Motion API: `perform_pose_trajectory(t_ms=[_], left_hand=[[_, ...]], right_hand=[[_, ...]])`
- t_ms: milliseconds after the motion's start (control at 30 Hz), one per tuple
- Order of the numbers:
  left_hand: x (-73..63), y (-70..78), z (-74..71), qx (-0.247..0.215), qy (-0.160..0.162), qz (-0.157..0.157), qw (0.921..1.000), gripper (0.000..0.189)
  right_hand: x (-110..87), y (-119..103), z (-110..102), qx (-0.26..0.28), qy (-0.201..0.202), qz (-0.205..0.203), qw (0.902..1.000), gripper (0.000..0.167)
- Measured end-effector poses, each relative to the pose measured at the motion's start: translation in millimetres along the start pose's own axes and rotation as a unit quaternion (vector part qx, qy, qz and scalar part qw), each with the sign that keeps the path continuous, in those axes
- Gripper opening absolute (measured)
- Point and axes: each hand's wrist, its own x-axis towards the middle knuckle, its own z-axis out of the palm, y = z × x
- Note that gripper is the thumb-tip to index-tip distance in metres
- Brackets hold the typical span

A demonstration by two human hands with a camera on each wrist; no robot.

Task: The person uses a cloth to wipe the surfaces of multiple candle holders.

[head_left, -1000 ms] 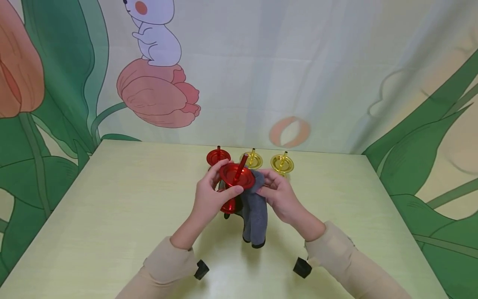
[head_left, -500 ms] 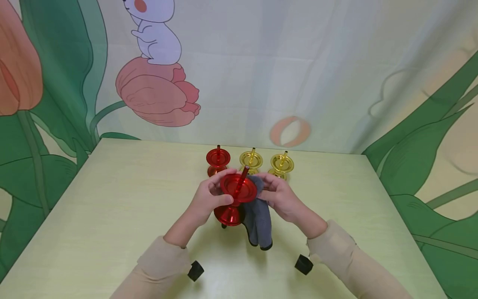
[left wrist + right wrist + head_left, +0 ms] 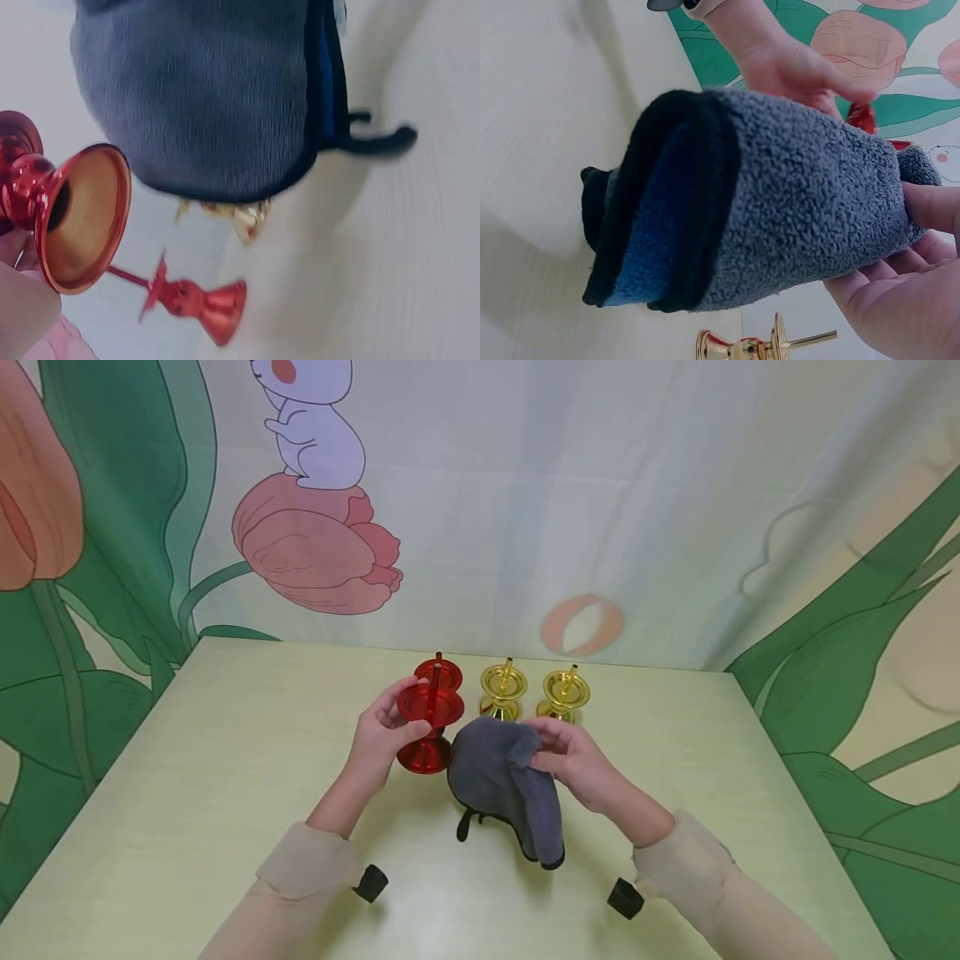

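My left hand (image 3: pixel 372 739) grips a shiny red candlestick (image 3: pixel 431 704) by its side, upright and raised over the table. In the left wrist view its flared, hollow base (image 3: pixel 88 217) faces the camera. A grey cloth (image 3: pixel 491 764) with black edging hangs from my right hand (image 3: pixel 581 764), pinched between thumb and fingers. Folds of the cloth (image 3: pixel 802 202) show a blue inner side in the right wrist view, and a dark loop dangles from its edge. Candlestick and cloth are side by side; whether they touch is unclear.
Along the back of the pale table (image 3: pixel 262 760) stand another red candlestick (image 3: pixel 447 670), partly hidden by the held one, and two gold candlesticks, one in the middle (image 3: pixel 501 687) and one at right (image 3: pixel 564 692). A printed curtain (image 3: pixel 480 527) hangs behind the table.
My left hand has carried the red candlestick leftward, out from in front of the cloth. More of the cloth now shows, still hanging from my right hand, which has shifted slightly right.
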Motion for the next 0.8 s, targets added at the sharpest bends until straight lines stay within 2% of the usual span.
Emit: perform_pose_trajectory(t_ms=[133,267,467,800], left_hand=[[11.0,-8.4,-10.0,-0.006,0.043,-0.013,0.999,0.059],[22.3,-17.6,-20.6,-0.008,0.068,-0.015,0.9975,0.061],[40.0,-29.8,-34.3,-0.005,0.12,-0.035,0.9922,0.064],[71.1,-43.5,-49.7,0.027,0.197,-0.013,0.98,0.071]], right_hand=[[-3.1,1,-4,-0.02,0.001,0.004,0.9998,0.043],[-5.3,1,-7,-0.028,0.003,0.007,0.9996,0.043],[-8.2,2,-10,-0.033,0.01,0.018,0.9993,0.043],[-10.6,4,-15,-0.028,0.014,0.019,0.9993,0.043]])
